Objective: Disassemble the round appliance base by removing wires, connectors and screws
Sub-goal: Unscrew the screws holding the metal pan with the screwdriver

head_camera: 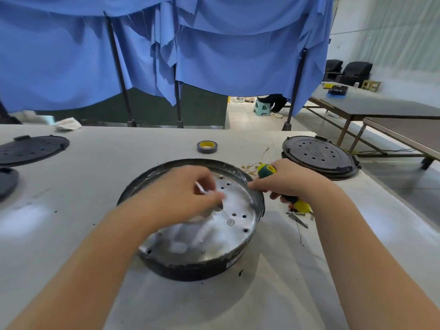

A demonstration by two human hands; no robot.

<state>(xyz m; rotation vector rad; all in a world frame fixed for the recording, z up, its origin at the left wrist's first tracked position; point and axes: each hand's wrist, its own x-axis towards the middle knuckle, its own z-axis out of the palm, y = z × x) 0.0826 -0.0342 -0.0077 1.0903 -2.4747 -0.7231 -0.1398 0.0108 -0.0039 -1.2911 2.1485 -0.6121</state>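
Note:
The round appliance base, black outside with a shiny perforated metal plate inside, sits in the middle of the white table. My left hand hovers over the plate and pinches a small white piece, blurred by motion. My right hand grips a green-and-yellow screwdriver at the base's right rim; its forefinger touches the rim. The screwdriver's tip is hidden behind the hand.
Loose screws and a thin wire lie right of the base. Brass-ended wires lie behind it. A tape roll stands farther back. Black round covers rest at right, with another cover at left.

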